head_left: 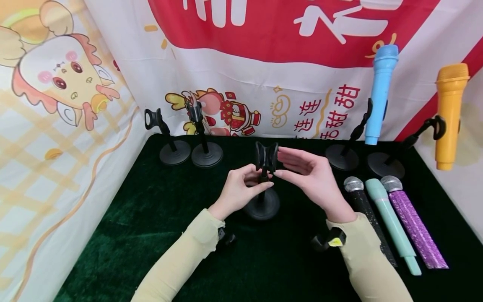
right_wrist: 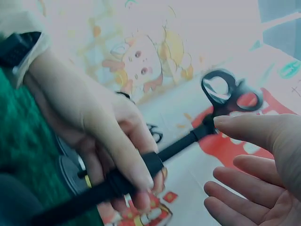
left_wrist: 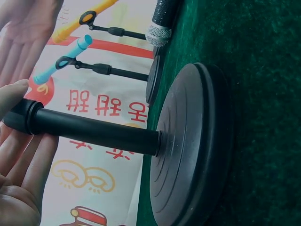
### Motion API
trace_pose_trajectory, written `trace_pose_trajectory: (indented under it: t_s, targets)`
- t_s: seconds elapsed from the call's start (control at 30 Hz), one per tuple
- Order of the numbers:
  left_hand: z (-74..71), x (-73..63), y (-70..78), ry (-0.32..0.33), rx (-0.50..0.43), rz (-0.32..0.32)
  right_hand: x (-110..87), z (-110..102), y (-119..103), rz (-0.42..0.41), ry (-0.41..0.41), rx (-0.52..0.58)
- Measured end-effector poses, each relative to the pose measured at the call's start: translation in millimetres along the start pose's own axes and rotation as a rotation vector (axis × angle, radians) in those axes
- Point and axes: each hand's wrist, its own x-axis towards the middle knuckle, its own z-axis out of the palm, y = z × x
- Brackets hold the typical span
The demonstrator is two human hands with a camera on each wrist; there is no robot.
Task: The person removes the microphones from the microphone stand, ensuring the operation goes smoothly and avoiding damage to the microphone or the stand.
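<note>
A black desktop microphone stand (head_left: 260,205) with a round base stands in front of me, its forked clip (right_wrist: 218,92) at the top. My left hand (head_left: 241,188) grips the collar of its pole, thumb across the near side and fingers behind, as the left wrist view shows along the black pole (left_wrist: 94,129). My right hand (head_left: 313,176) is held to the right of the clip, fingers extended and slightly bent. Its thumb tip (right_wrist: 223,123) is right at the joint under the clip, while the other fingers hold nothing.
Two bare stands (head_left: 174,152) are at the back left. At the back right, stands hold a blue microphone (head_left: 381,92) and a yellow one (head_left: 449,117). Black, mint (head_left: 392,226) and purple (head_left: 419,228) microphones lie on the green cloth (head_left: 151,235) at right.
</note>
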Motion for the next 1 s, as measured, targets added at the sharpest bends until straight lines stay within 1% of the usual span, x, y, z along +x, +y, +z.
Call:
trace_pose_trajectory:
  t_s: [0.13,0.33,0.57,0.7,0.87,1.0]
  targets:
    - [-0.1,0.1,-0.5,-0.006,0.002,0.002,6.2,13,-4,-0.011,0.000,0.041]
    - [-0.1,0.3,-0.7,0.005,0.000,0.005,13.9,25,-6,-0.074,-0.008,0.084]
    - [0.9,0.6,-0.9,0.013,-0.017,0.000,18.5,29,0,-0.075,0.017,0.031]
    - [0.3,0.5,-0.7,0.009,-0.020,-0.009,19.5,32,3,-0.088,0.024,0.033]
    - [-3.6,1.9,-1.0,-0.012,-0.033,-0.028,20.5,34,6,-0.108,0.037,0.030]
    - [-8.4,1.7,-1.5,-0.030,-0.041,-0.066,20.7,34,7,-0.114,0.041,0.025]
